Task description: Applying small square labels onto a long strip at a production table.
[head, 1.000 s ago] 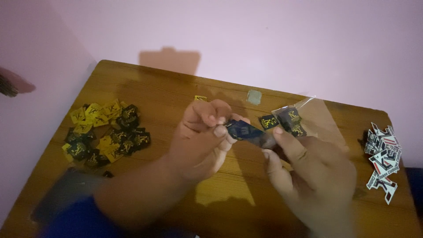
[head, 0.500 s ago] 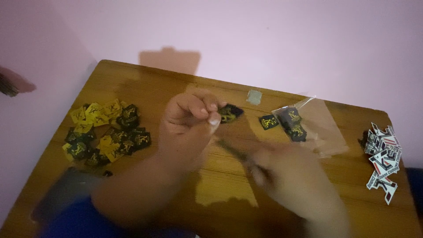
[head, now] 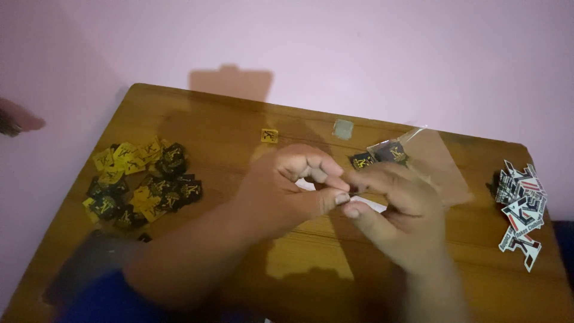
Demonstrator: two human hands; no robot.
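My left hand [head: 293, 188] and my right hand [head: 397, 209] meet fingertip to fingertip above the middle of the wooden table [head: 227, 128]. Between the pinched fingers is a thin white strip [head: 372, 206]; most of it is hidden by the fingers. Just beyond my right hand lie black square labels with gold print [head: 388, 152], at the mouth of a clear plastic bag [head: 433, 158]. A single yellow label [head: 269, 136] lies beyond my left hand.
A heap of yellow and black square labels [head: 143, 185] covers the table's left part. A small grey square [head: 342, 129] lies at the back. White, red and black stickers [head: 523, 209] are stacked at the right edge. A dark flat object [head: 89, 263] sits near left.
Both hands held a black label a second ago. It was put down by the bag, my right hand dropped low, and now both hands have come together again on the white strip.
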